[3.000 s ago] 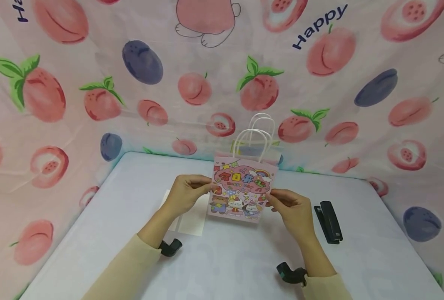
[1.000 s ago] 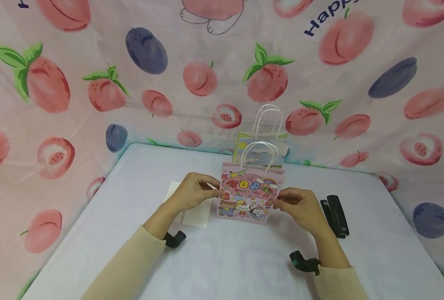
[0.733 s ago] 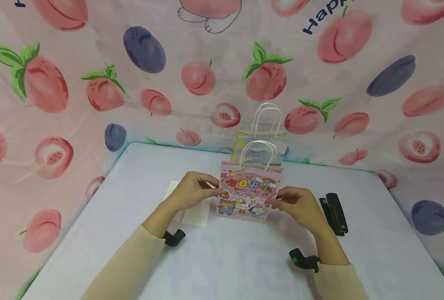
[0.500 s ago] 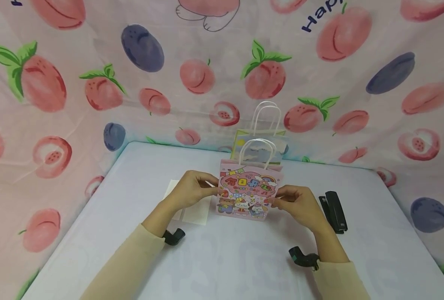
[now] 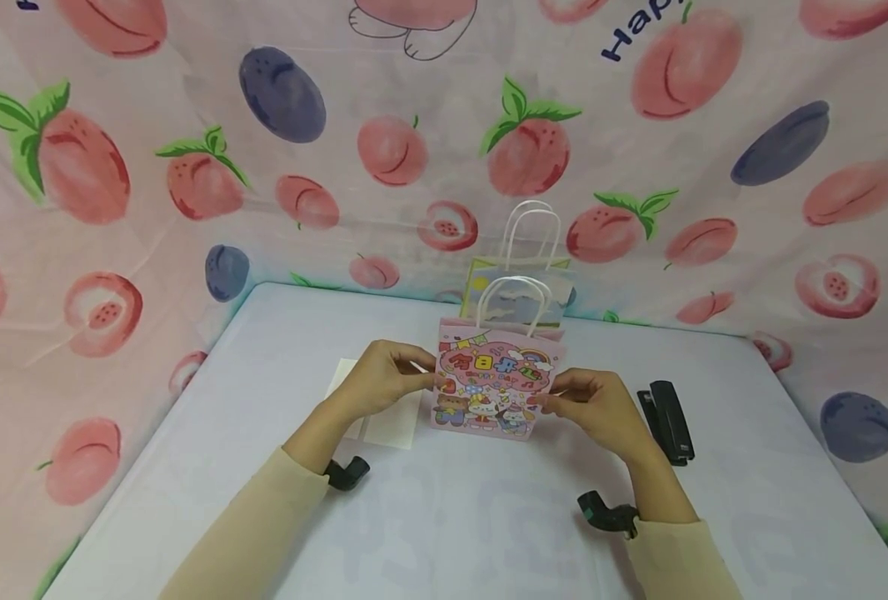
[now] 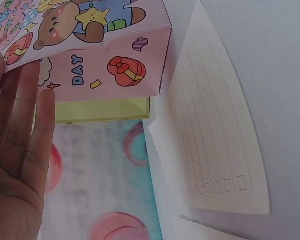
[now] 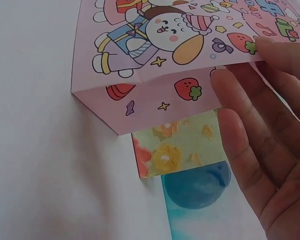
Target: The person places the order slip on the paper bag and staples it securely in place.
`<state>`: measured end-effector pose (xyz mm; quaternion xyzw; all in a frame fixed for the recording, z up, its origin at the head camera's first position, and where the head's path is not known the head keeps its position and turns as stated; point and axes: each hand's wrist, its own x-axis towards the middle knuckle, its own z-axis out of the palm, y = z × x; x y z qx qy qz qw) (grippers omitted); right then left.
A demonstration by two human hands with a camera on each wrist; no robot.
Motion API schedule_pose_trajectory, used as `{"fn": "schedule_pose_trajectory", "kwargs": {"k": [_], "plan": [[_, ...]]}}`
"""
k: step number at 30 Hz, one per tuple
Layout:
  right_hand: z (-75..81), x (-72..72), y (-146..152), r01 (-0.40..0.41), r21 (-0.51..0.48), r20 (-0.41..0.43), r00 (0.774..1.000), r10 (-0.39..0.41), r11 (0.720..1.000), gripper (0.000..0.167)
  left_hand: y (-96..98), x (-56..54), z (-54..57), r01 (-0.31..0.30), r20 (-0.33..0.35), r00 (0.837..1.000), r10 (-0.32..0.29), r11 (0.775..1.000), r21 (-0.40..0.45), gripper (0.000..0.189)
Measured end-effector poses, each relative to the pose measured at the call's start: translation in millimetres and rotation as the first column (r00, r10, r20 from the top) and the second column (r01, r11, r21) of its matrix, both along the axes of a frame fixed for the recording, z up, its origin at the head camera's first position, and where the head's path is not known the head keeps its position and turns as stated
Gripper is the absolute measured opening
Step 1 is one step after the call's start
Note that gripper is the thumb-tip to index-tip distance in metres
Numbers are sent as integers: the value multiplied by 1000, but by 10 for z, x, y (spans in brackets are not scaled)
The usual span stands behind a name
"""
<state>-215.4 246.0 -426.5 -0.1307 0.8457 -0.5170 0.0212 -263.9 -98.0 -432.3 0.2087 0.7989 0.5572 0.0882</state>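
Observation:
A pink paper gift bag (image 5: 495, 379) with cartoon animals and white handles stands upright on the table in the head view. My left hand (image 5: 384, 379) pinches its left edge between thumb and fingers. On the opposite edge, my right hand (image 5: 594, 408) pinches the bag the same way. In the left wrist view, some fingers of the left hand (image 6: 20, 155) lie behind the front panel, beside the folded side panel (image 6: 110, 72). The right wrist view shows the right hand's thumb (image 7: 285, 55) on the front face, other fingers at the side.
Behind the pink bag stands a second gift bag (image 5: 515, 302), blue-grey with green edges and white handles. Lined pale paper (image 6: 215, 130) lies left, partly under the left hand in the head view. A black stapler (image 5: 667, 421) lies right. A fruit-print cloth hangs behind.
Three seconds ago the pink bag leaned and covered most of the rear bag. Now it stands straighter, with more of the rear bag showing. Over the last second the hands have barely moved.

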Motion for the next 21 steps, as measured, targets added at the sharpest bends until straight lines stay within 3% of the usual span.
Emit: {"fn": "schedule_pose_trajectory", "kwargs": {"k": [5,10,14,16,21], "plan": [[22,5,10,37,6,-35,999,-37,999,23,-5,-1,-11,5,4,1000,-5,1000,8,14],[-5,-5,9,113,-11,-105,988,-113,994,62,-6,0,-19,13,5,1000,-13,1000,10,13],[-47,-26,-18,87,-24,-121,989,-89,996,93,-4,1,-20,10,7,1000,-10,1000,13,13],[-70,-41,-37,48,-31,-126,991,-51,998,94,-3,0,-19,10,2,1000,-10,1000,15,13],[-107,-67,-73,10,-33,-144,989,-14,999,74,-3,-2,-16,5,-3,1000,-5,1000,14,13]]}}
